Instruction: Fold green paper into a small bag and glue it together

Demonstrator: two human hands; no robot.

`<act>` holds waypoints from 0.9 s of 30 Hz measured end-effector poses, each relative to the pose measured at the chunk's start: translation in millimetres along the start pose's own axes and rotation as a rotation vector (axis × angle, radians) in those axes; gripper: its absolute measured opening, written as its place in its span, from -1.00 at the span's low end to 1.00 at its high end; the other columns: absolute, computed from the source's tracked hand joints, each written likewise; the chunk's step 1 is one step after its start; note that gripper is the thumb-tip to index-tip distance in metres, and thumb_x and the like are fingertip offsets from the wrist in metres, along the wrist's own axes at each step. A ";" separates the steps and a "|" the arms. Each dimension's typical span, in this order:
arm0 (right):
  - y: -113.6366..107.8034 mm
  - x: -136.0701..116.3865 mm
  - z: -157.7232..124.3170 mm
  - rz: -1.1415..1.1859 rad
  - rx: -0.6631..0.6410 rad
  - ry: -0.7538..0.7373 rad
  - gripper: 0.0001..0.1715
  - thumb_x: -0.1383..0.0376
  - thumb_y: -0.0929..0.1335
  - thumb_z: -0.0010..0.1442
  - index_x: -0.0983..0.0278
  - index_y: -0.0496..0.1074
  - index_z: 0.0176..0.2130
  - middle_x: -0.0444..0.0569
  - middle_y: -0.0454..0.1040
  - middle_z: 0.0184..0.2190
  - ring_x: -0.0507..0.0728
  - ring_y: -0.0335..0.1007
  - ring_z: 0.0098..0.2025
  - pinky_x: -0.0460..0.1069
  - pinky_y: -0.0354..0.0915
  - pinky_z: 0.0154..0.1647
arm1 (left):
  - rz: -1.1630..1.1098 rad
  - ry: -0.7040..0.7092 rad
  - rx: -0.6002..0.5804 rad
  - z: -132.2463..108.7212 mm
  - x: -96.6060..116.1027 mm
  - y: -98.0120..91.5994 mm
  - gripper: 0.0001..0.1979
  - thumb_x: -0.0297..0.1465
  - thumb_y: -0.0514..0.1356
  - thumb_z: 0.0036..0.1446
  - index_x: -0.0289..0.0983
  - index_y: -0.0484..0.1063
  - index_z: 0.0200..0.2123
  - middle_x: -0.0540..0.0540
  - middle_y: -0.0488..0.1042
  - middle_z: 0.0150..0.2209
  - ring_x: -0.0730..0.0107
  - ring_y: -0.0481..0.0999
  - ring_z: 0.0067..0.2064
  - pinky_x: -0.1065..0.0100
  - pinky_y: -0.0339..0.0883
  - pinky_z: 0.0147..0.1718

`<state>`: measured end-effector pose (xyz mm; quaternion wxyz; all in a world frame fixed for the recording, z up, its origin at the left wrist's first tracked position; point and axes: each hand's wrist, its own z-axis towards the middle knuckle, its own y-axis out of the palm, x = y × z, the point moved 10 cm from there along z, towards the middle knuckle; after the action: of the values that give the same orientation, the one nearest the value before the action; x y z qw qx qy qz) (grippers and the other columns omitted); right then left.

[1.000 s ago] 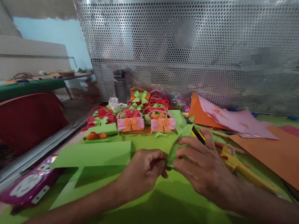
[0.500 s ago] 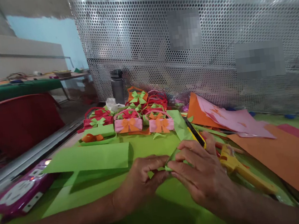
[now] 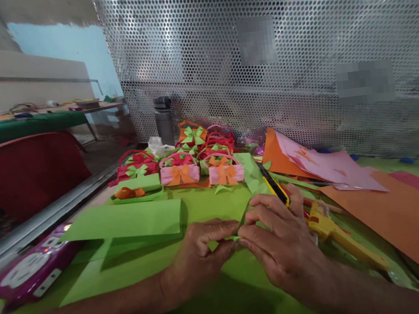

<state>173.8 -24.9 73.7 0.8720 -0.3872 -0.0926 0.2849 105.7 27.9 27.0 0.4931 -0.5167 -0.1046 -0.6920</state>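
Green paper (image 3: 243, 217), lower than a second ago and apparently steadier to work, sits pinched in left hand's (image 3: 201, 248) and right hand's (image 3: 283, 239) closed fingertips, cutter (image 3: 275, 186) towards one o'clock.

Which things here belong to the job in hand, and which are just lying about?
Job in hand:
- green paper piece, pinched between the left hand and right hand
- likely, being near the right hand: cutter, glue gun
- perhaps, being papercraft too: little paper bags

Apparently just about:
- bottle
- red chair
- purple object, use unclear
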 end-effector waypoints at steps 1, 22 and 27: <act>0.5 0.2 -0.1 -0.003 -0.004 0.003 -0.88 0.44 0.33 0.07 0.21 0.38 -0.39 -0.16 0.38 -0.39 0.15 0.24 -0.12 0.33 -0.30 0.12 | 0.001 -0.004 -0.001 0.5 0.6 -0.2 -0.84 -0.41 0.16 0.13 -0.34 0.52 -0.28 -0.11 0.52 -0.38 0.36 0.47 -0.36 0.41 0.31 -0.38; -2.8 2.7 3.1 0.024 0.011 0.046 -0.88 0.39 0.30 0.15 0.24 0.37 -0.43 -0.15 0.43 -0.42 0.14 0.26 -0.08 0.28 -0.33 0.12 | -0.019 0.020 -0.021 -0.3 8.9 1.2 -0.83 -0.46 0.18 0.07 -0.34 0.51 -0.25 -0.14 0.53 -0.34 0.32 0.48 -0.32 0.38 0.31 -0.32; -7.8 6.3 6.1 0.062 0.034 0.069 -0.86 0.34 0.32 0.16 0.23 0.38 -0.45 -0.16 0.42 -0.44 0.13 0.27 -0.13 0.26 -0.30 0.10 | 0.013 0.046 -0.038 0.0 12.9 2.1 -0.83 -0.45 0.12 0.16 -0.35 0.52 -0.34 -0.13 0.52 -0.40 0.39 0.45 -0.39 0.42 0.29 -0.40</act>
<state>179.9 -21.7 83.2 0.8718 -0.3847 -0.0456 0.2997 107.7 19.5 36.8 0.4902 -0.5106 -0.0768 -0.7022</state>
